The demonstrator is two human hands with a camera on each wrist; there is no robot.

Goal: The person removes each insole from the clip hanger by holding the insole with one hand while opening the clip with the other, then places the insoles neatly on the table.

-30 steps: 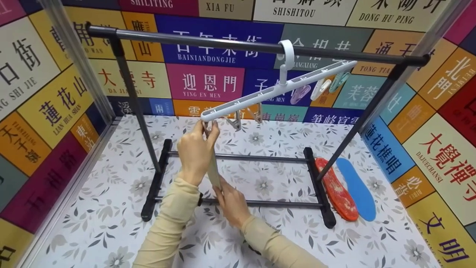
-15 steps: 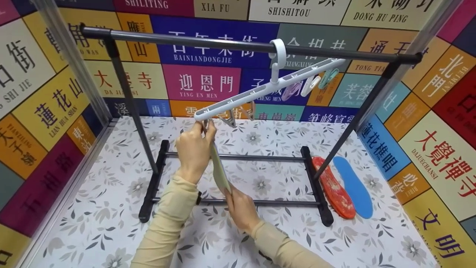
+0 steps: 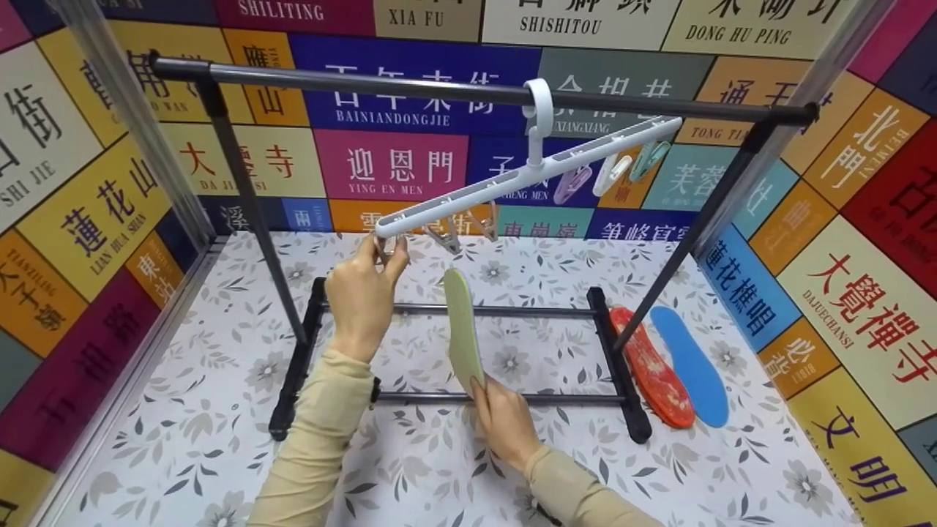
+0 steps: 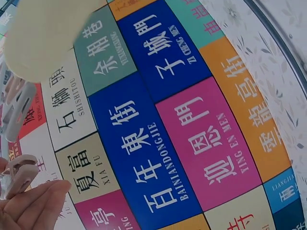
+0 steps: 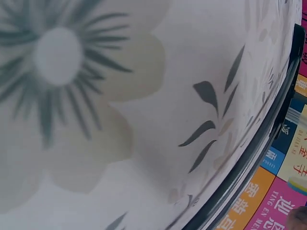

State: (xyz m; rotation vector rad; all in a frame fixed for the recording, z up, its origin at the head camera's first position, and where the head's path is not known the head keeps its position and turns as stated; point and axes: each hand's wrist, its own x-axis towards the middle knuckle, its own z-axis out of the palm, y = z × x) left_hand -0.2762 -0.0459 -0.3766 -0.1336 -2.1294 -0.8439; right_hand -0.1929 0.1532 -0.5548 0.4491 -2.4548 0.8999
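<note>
A pale grey clip hanger [image 3: 457, 197] hangs tilted by its hook from a dark rack bar, low end to the left. My left hand [image 3: 359, 300] pinches the clothes clip [image 4: 23, 175] under that low end, between thumb and fingers. A yellow-green insole [image 3: 461, 329] stands nearly upright, apart from the clip. Its lower end is held by my right hand [image 3: 507, 424]. In the left wrist view, the insole's pale surface [image 4: 45, 33] shows close up at the top left. Only a blurred fingertip [image 5: 298, 219] appears in the right wrist view's lower corner.
Two grey-beige clips [image 3: 446, 238] hang near the left clip; purple, white and green clips [image 3: 611, 174] hang toward the right. The garment rack [image 3: 633, 406] stands on a floral cloth. A red insole [image 3: 655, 373] and a blue insole [image 3: 692, 369] lie at its right.
The yellow-green insole has come away from the clip, moving right and slightly turning with my right hand. My left hand stays on the clip, its fingers now without the insole beside them.
</note>
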